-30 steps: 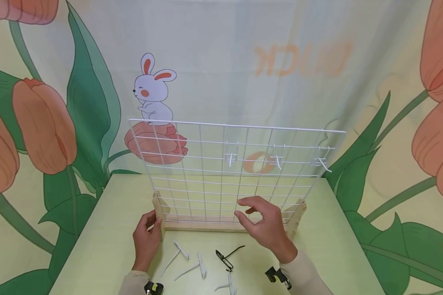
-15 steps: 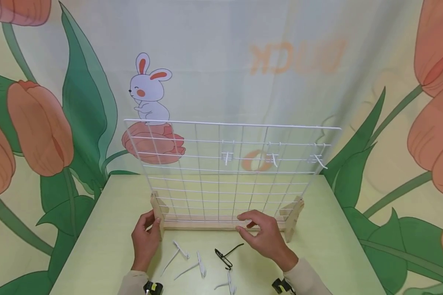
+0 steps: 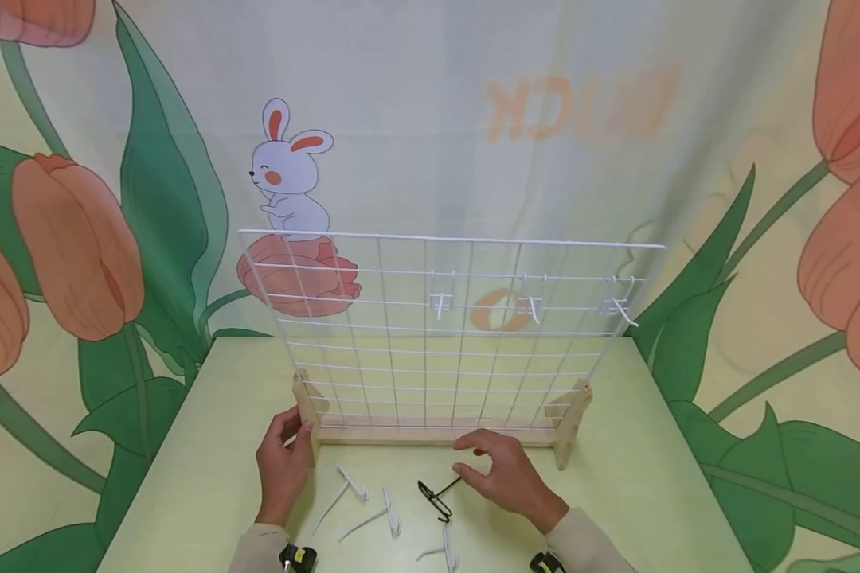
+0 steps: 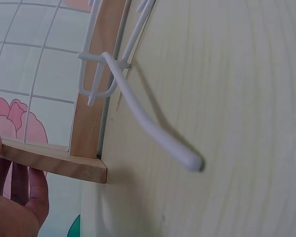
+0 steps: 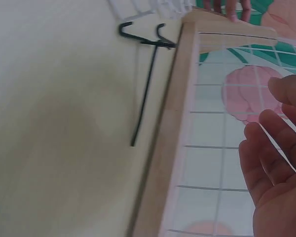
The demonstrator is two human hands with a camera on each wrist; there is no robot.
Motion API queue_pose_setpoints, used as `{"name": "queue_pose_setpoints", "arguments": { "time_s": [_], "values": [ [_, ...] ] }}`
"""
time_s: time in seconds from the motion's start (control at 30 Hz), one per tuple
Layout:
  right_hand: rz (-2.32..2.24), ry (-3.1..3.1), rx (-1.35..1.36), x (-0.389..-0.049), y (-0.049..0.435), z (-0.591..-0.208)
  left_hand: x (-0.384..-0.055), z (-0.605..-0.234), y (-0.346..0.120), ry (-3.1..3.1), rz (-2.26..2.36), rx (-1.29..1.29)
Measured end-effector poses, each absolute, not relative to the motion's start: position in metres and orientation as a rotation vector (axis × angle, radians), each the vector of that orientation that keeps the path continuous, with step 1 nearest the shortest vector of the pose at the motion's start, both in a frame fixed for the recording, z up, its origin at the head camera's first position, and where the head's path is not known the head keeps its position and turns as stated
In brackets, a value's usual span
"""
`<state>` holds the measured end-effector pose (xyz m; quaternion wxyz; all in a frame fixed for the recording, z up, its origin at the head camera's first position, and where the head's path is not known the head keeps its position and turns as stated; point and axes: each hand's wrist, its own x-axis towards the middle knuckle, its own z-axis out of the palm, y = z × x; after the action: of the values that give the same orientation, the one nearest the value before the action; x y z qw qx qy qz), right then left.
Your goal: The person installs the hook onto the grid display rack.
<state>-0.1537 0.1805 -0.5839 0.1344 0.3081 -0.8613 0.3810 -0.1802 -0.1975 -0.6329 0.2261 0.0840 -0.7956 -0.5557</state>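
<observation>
A white wire grid panel (image 3: 447,238) stands upright in a wooden base (image 3: 401,437). My left hand (image 3: 283,465) holds the base's left side piece (image 4: 59,161), thumb on one face and fingers on the other. A black wire hook (image 5: 145,96) lies on the table in front of the base. Over its long prong, in the head view, is my right hand (image 3: 509,475), thumb and fingers apart with nothing between them. Loose white hooks (image 3: 392,516) lie left of the black one; one white hook (image 4: 143,118) looms large in the left wrist view.
Three white hooks (image 3: 440,305) hang on the upper right part of the grid. Another loose white hook (image 3: 447,551) lies at the table's near edge. Behind the table (image 3: 165,446) hangs a curtain (image 3: 416,119) printed with tulips and a rabbit.
My right hand has come down from in front of the grid to the black hook's prong, thumb and fingers still apart. My left hand has stayed on the base's side piece.
</observation>
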Motion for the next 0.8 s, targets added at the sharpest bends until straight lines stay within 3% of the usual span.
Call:
{"name": "queue_pose_setpoints", "arguments": {
  "time_s": [0.8],
  "values": [
    [0.849, -2.809, 1.076, -0.163, 0.183, -0.640, -0.183, -0.634, -0.197, -2.177, -1.520, 0.246]
  ]
}}
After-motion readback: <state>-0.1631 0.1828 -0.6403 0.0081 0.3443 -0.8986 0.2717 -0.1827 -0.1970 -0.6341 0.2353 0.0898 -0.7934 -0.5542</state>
